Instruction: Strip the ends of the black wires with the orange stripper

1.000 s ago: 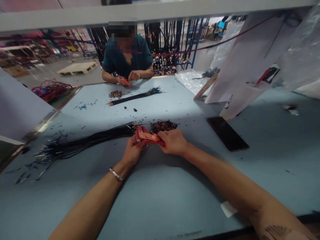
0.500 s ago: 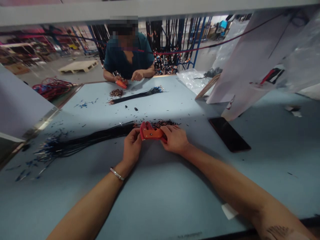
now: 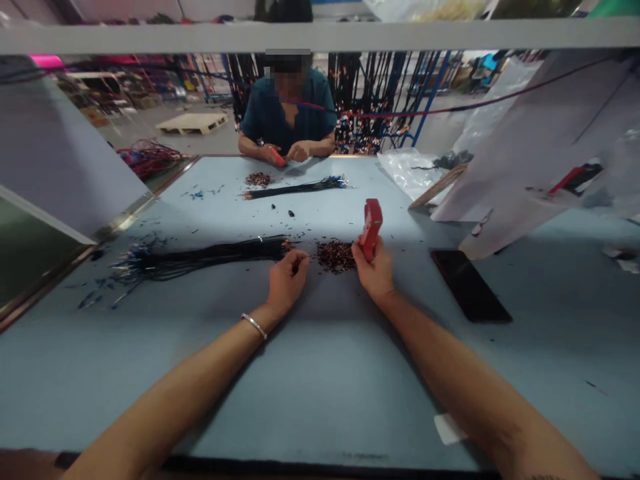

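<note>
My right hand [image 3: 377,270] is wrapped round a red wire stripper [image 3: 371,223], its head pointing up and away from me. Beneath and left of the tool lies a heap of short dark and copper-coloured wire scraps [image 3: 334,257]. My left hand [image 3: 289,277], with a bracelet at the wrist, is closed in a pinch near the right end of a bundle of black wires [image 3: 215,253]. What its fingers hold, if anything, is too small to make out. Blue and silvery tips [image 3: 133,263] spread at the bundle's left end.
Right of my right hand lies a black phone [image 3: 470,285]. Across the blue-grey table [image 3: 310,373], a co-worker [image 3: 287,113] holds a red-orange tool beside another wire bundle [image 3: 295,189] and scrap pile [image 3: 259,179]. A shelf edge [image 3: 150,38] crosses above; a white panel [image 3: 490,160] stands right.
My hands have moved apart. The wire stripper has swung from lying sideways by my left fingers to pointing upward, uncovering the scrap heap. The view has shifted slightly.
</note>
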Action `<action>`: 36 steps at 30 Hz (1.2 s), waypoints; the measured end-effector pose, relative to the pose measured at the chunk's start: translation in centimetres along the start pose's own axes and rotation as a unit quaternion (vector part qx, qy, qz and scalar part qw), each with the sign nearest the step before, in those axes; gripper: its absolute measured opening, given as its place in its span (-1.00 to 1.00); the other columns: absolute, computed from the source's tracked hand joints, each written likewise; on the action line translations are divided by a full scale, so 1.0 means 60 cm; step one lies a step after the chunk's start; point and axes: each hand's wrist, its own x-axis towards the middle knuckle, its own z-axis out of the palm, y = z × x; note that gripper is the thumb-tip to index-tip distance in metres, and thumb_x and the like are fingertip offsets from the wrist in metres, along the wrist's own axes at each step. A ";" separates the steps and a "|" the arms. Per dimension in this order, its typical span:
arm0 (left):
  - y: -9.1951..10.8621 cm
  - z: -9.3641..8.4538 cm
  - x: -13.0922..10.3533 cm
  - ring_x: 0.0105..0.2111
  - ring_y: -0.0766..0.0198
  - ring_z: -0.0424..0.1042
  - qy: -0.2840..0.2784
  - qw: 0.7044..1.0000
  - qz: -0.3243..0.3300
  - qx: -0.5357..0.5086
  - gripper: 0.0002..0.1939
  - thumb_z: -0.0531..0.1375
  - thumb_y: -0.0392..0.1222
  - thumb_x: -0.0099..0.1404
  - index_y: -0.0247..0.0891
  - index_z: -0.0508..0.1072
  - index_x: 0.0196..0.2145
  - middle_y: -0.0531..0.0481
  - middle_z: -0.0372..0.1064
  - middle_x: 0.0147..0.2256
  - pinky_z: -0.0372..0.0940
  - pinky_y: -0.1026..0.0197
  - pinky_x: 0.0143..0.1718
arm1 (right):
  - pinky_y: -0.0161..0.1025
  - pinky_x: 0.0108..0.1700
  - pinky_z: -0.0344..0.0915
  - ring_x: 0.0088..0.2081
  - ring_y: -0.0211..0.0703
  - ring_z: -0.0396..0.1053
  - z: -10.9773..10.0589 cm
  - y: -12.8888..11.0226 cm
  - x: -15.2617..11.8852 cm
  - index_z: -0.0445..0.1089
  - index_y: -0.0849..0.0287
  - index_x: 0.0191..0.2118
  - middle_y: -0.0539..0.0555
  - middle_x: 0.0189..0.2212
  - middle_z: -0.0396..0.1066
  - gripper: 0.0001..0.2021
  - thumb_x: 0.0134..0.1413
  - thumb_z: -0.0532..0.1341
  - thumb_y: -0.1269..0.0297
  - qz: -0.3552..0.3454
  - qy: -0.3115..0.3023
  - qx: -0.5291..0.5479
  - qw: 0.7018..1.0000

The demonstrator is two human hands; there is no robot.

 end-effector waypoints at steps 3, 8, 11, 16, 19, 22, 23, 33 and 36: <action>0.006 0.002 -0.008 -0.55 0.31 0.24 -0.037 0.987 0.108 0.109 -0.87 0.10 -0.27 0.24 -0.25 0.45 -0.39 0.07 0.30 -0.55 0.07 0.29 -0.47 | -0.16 -0.28 0.30 -0.39 -0.09 0.36 0.000 0.004 0.003 0.28 0.16 -0.23 0.06 -0.45 0.38 -0.74 0.11 0.07 0.07 0.007 0.007 0.007 1.000; 0.022 -0.046 -0.044 -0.50 0.22 0.30 -0.249 0.865 0.313 0.302 -0.82 0.07 -0.45 0.19 -0.26 0.42 -0.40 -0.05 0.35 -0.48 0.14 0.22 -0.43 | -0.18 -0.29 0.27 -0.39 -0.08 0.36 -0.002 0.002 0.007 0.29 0.19 -0.21 0.08 -0.44 0.38 -0.70 0.10 0.05 0.06 0.021 -0.013 -0.023 0.999; 0.018 -0.114 -0.085 -0.52 0.21 0.28 -0.210 0.853 0.270 0.395 -0.78 0.02 -0.47 0.21 -0.26 0.41 -0.41 -0.08 0.34 -0.48 0.12 0.21 -0.47 | -0.18 -0.30 0.25 -0.41 -0.09 0.35 -0.003 0.001 0.008 0.29 0.19 -0.21 0.09 -0.44 0.39 -0.69 0.09 0.05 0.05 0.021 -0.017 -0.035 0.999; -0.016 -0.216 -0.167 -0.54 0.21 0.30 -0.127 0.871 0.128 0.457 -0.78 0.02 -0.33 0.28 -0.24 0.41 -0.45 -0.08 0.37 -0.51 0.02 0.22 -0.50 | -0.16 -0.26 0.24 -0.39 -0.07 0.35 -0.006 0.000 0.006 0.28 0.17 -0.22 0.09 -0.42 0.39 -0.71 0.07 0.04 0.07 0.009 -0.020 -0.035 0.999; -0.033 -0.231 -0.195 -0.53 0.19 0.34 -0.072 0.889 0.045 0.450 -0.78 0.03 -0.16 0.32 -0.24 0.46 -0.31 -0.08 0.44 -0.46 0.02 0.23 -0.49 | -0.15 -0.24 0.23 -0.37 -0.05 0.34 -0.008 0.001 0.005 0.28 0.17 -0.23 0.09 -0.42 0.38 -0.71 0.03 0.06 0.07 0.000 -0.020 -0.036 0.999; -0.035 -0.225 -0.199 -0.48 0.16 0.41 -0.065 0.885 0.000 0.461 -0.73 -0.01 -0.12 0.33 -0.23 0.46 -0.25 -0.09 0.48 -0.43 0.08 0.23 -0.45 | -0.15 -0.25 0.23 -0.39 -0.05 0.33 -0.009 0.003 0.005 0.27 0.15 -0.25 0.06 -0.45 0.35 -0.72 0.01 0.05 0.06 -0.007 -0.015 -0.035 0.999; -0.033 -0.222 -0.198 -0.44 0.14 0.44 -0.073 0.882 -0.005 0.465 -0.72 -0.02 -0.12 0.34 -0.24 0.45 -0.23 -0.11 0.50 -0.40 0.10 0.22 -0.44 | -0.15 -0.25 0.23 -0.40 -0.05 0.33 -0.008 0.003 0.005 0.27 0.15 -0.26 0.05 -0.46 0.33 -0.72 0.00 0.06 0.06 -0.008 -0.012 -0.034 0.999; -0.015 -0.217 -0.193 -0.34 0.05 0.50 -0.097 0.864 -0.038 0.492 -0.69 -0.06 -0.16 0.36 -0.28 0.42 -0.14 -0.20 0.53 -0.32 0.19 0.15 -0.36 | -0.11 -0.23 0.24 -0.41 -0.03 0.31 -0.008 0.006 0.007 0.28 0.13 -0.32 0.00 -0.53 0.28 -0.76 -0.09 0.09 0.10 0.010 0.011 0.005 1.000; -0.016 -0.215 -0.193 -0.34 0.04 0.50 -0.092 0.865 -0.046 0.491 -0.69 -0.05 -0.17 0.36 -0.29 0.43 -0.14 -0.21 0.53 -0.31 0.20 0.15 -0.36 | -0.11 -0.20 0.26 -0.39 -0.03 0.33 -0.008 0.009 0.008 0.29 0.12 -0.32 0.00 -0.51 0.30 -0.76 -0.10 0.11 0.10 0.014 0.011 0.008 1.000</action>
